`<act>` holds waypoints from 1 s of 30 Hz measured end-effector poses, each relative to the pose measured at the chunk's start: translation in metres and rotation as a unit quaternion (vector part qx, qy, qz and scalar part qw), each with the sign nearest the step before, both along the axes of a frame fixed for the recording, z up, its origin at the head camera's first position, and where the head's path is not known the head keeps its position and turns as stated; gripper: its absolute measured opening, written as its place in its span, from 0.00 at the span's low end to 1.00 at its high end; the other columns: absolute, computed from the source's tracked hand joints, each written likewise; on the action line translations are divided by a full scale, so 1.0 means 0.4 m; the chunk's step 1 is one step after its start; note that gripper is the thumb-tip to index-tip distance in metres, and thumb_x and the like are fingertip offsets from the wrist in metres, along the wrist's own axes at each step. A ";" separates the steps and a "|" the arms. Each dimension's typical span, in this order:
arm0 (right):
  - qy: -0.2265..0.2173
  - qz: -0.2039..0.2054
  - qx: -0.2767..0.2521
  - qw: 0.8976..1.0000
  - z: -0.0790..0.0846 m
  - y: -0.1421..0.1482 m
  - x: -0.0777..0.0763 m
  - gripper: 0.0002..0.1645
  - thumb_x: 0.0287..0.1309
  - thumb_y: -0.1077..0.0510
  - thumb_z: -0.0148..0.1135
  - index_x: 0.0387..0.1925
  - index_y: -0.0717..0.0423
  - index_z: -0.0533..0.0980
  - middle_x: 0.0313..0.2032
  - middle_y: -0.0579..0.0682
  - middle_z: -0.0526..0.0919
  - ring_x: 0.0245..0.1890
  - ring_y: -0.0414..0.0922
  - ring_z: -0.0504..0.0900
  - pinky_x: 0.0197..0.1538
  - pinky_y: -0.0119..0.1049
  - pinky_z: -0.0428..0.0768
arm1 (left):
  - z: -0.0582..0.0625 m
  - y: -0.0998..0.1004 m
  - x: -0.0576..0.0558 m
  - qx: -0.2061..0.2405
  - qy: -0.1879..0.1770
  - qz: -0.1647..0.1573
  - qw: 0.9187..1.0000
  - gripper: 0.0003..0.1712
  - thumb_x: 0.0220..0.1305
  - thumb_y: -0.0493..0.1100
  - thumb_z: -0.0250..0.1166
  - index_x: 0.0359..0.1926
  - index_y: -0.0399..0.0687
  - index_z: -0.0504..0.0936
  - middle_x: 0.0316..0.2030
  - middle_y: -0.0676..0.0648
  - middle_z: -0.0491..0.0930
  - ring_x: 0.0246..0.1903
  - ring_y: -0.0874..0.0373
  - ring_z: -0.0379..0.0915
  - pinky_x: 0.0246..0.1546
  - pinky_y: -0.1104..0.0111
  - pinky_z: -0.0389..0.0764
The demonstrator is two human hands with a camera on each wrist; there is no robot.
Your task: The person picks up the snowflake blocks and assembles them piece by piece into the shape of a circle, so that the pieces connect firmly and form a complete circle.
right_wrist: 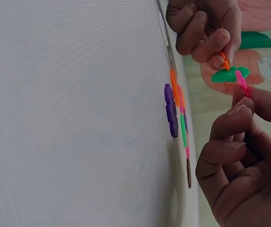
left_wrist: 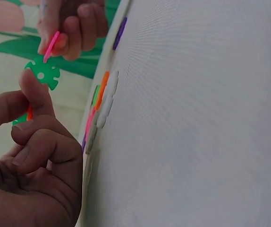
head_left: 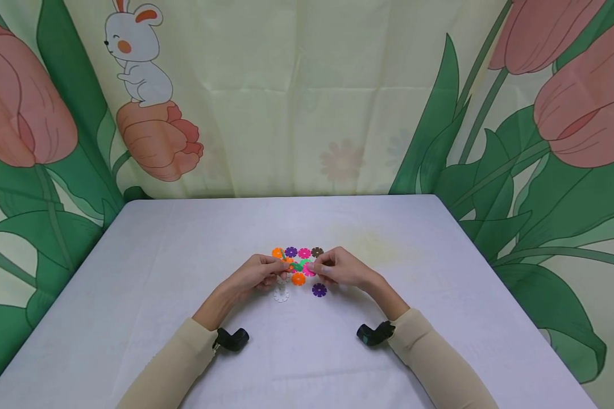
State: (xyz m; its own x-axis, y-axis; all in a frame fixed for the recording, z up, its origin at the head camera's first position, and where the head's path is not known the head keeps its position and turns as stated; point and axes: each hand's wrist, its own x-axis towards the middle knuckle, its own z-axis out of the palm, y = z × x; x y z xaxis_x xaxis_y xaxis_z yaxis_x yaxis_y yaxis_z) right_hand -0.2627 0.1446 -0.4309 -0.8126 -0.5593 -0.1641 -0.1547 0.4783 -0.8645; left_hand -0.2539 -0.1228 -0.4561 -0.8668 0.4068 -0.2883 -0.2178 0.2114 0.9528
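Observation:
Thumb and fingers of my left hand pinch an orange notched plastic disc. A green notched disc stands between the two hands, joined to or touching the orange one. Part of another green piece shows behind the left fingers. My right hand pinches a pink notched disc, whose edge meets the green disc's rim. Whether the pink and green slots are fully locked I cannot tell. Both hands are held just above the table, close together.
Loose notched discs lie on the white table around the hands: purple, orange, white, brown, pink and several others. Behind the table hangs a curtain printed with tulips and a rabbit.

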 end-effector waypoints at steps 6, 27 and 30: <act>0.001 -0.006 0.004 1.000 -0.002 -0.003 0.002 0.19 0.76 0.53 0.62 0.37 0.66 0.84 0.23 0.52 0.79 0.24 0.42 0.72 0.32 0.30 0.71 | -0.003 0.001 -0.001 0.001 -0.002 0.000 1.000 0.19 0.75 0.50 0.65 0.41 0.36 0.87 0.24 0.55 0.79 0.20 0.61 0.57 0.22 0.71 0.56; -0.035 -0.007 0.001 0.999 -0.008 -0.011 0.005 0.17 0.76 0.55 0.62 0.38 0.65 0.86 0.21 0.43 0.78 0.23 0.39 0.71 0.29 0.28 0.69 | 0.003 -0.003 0.002 0.010 -0.002 -0.014 1.000 0.17 0.77 0.46 0.63 0.47 0.33 0.86 0.26 0.55 0.81 0.20 0.61 0.56 0.22 0.71 0.55; -0.041 -0.012 -0.002 0.999 -0.008 -0.014 0.006 0.18 0.76 0.53 0.62 0.37 0.65 0.85 0.21 0.43 0.79 0.22 0.39 0.71 0.28 0.28 0.70 | 0.004 -0.004 0.004 0.008 -0.002 -0.011 1.000 0.17 0.77 0.46 0.63 0.46 0.34 0.87 0.26 0.55 0.81 0.20 0.61 0.56 0.22 0.71 0.56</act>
